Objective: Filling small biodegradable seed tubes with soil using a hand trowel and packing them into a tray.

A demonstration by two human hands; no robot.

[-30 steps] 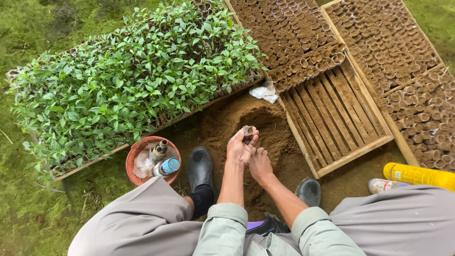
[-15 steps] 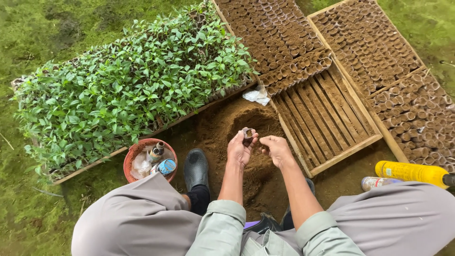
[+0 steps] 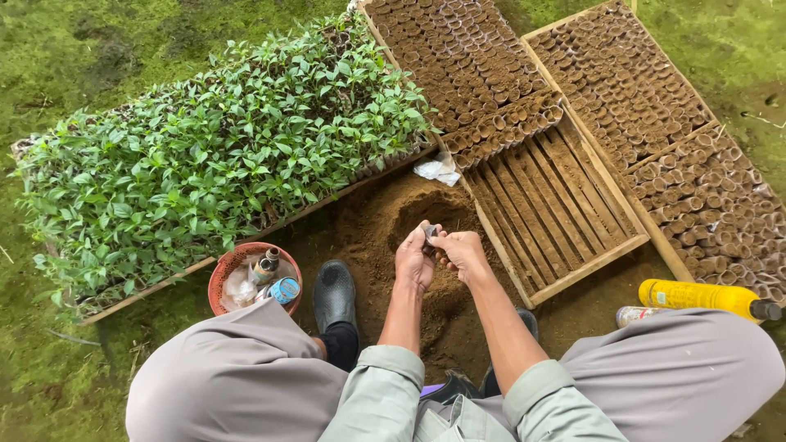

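A: Two hands meet over the soil heap (image 3: 426, 245). Left hand (image 3: 415, 260) is curled round a small paper pot (image 3: 429, 232), thumb and fingers pinching it upright just above the hollow in the heap.

B: Right hand?

A: Right hand (image 3: 463, 252) is bunched, fingertips (image 3: 443, 243) pressed together against the pot's rim. Cannot tell whether soil sits between them.

B: Surroundings, relative to the heap?

A: Beyond the heap, to its right: a slatted wooden tray (image 3: 565, 217), near half bare slats, far half packed with filled pots. Further right of that, a second tray (image 3: 655, 123), full. A crumpled white scrap (image 3: 438, 169) lies at the heap's far edge.

B: Left side?

A: Left of the heap, a bed of green seedlings (image 3: 213, 155). Nearer, a red basket (image 3: 225, 270) holding small bottles and a plastic bag. One black boot (image 3: 335, 296) is planted on the heap's near left edge.

B: Anything else?

A: Well right of the heap, a yellow bottle (image 3: 696, 296) lies on its side.
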